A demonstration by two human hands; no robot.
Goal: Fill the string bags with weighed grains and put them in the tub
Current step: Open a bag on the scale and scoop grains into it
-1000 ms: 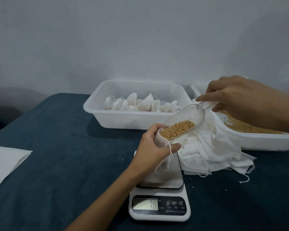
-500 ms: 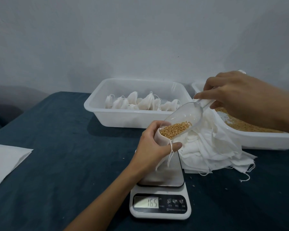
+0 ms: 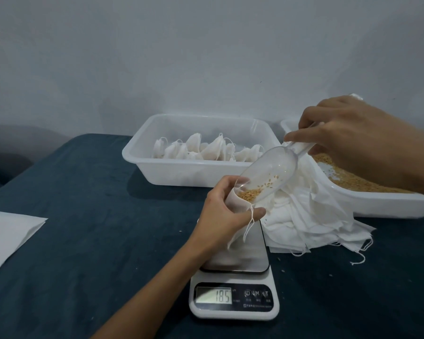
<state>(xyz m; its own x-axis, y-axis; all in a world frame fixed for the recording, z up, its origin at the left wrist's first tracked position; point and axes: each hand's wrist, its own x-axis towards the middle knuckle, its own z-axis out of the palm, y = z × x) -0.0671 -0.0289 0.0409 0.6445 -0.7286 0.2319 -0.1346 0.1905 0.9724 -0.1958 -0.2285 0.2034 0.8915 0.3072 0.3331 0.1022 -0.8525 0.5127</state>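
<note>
While left hand (image 3: 224,211) grips string bag (image 3: 233,204) mouth over scale (image 3: 234,285), fingers curled round rim, right hand (image 3: 353,135) pinches scoop (image 3: 267,174) handle, scoop tipped down, lip in bag. Grains (image 3: 249,194) at bag mouth, few left in scoop. Scale readout: 185. Tub (image 3: 181,170) with filled bags behind scale. Grain tray (image 3: 377,204) right of scale, empty bags (image 3: 311,223) heaped between.
</note>
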